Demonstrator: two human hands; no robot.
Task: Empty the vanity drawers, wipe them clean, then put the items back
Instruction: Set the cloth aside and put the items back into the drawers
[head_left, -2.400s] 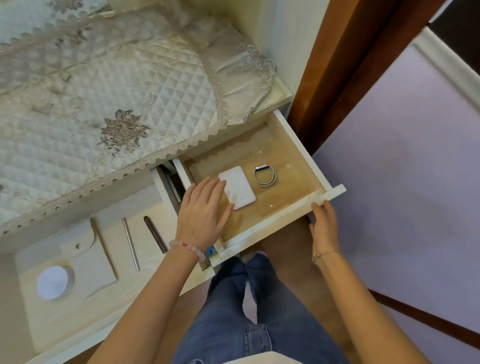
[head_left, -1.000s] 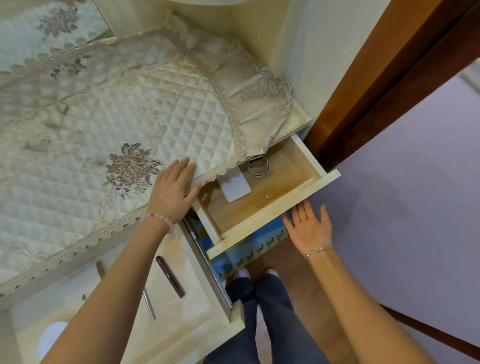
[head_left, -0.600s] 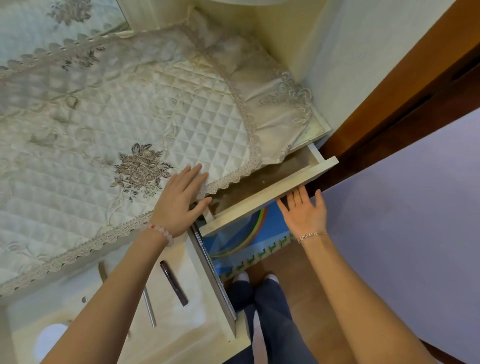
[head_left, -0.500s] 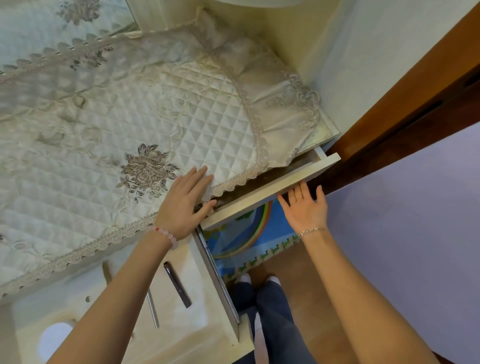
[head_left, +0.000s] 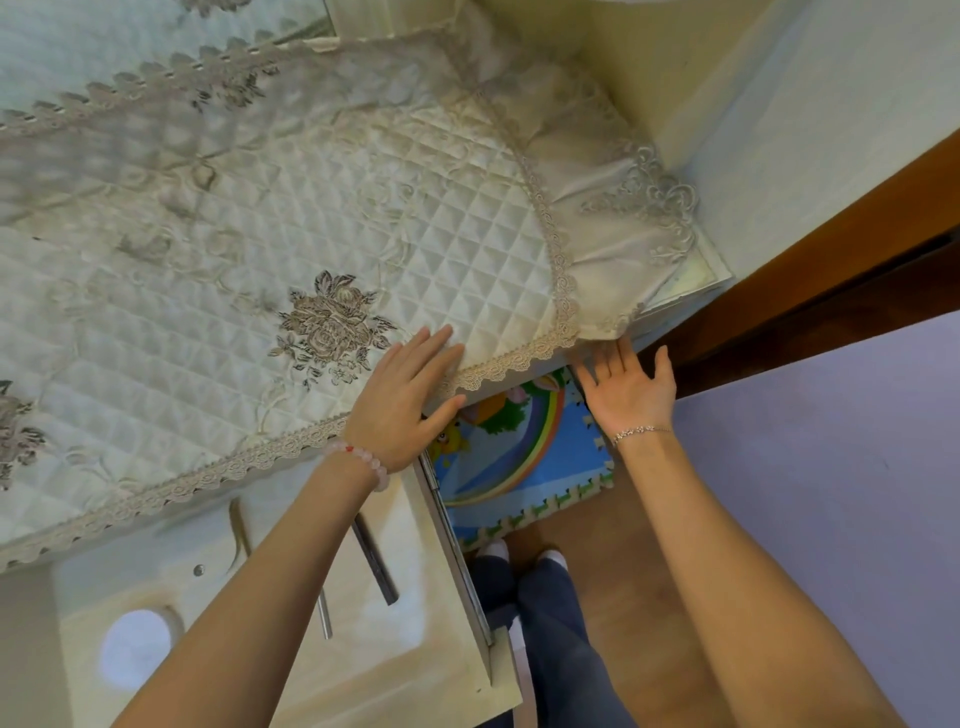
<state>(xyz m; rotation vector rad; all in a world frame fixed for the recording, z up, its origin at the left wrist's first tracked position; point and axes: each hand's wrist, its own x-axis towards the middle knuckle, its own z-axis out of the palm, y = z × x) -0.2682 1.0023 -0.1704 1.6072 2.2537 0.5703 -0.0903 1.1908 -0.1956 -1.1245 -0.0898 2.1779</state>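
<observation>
Quilted cream cloth (head_left: 218, 218) with lace trim is covering the vanity counter (head_left: 685, 283), seen from above, tucked into a corner beside a wooden door frame (head_left: 831, 244).

At the counter's right front, the small drawer (head_left: 597, 353) is sitting shut, its front hidden under the hanging lace edge. The right hand (head_left: 631, 387) is pressing flat against that front, fingers spread wide and holding nothing, which reads as the end of a push to close it. The left hand (head_left: 400, 397) is lying flat on the cloth just beside it, also spread and empty, probably bracing the body and keeping the cloth from sliding while the drawer goes in.

Lower left, the wide drawer (head_left: 441, 545) is standing pulled out toward the person. Inside it, a dark pen (head_left: 374, 564) and a slim silver stick (head_left: 324, 618) are lying side by side, partly hidden by the left forearm, with a round white disc (head_left: 136, 649) well apart at the far left. These items are lying back inside, so this drawer is likely waiting only to be closed.

Between the drawers and the person's legs, a bright foam mat (head_left: 524, 457) with a rainbow is lying on the wooden floor (head_left: 623, 597). A beaded bracelet (head_left: 358, 460) is circling the left wrist and a thin chain (head_left: 641, 431) the right.
</observation>
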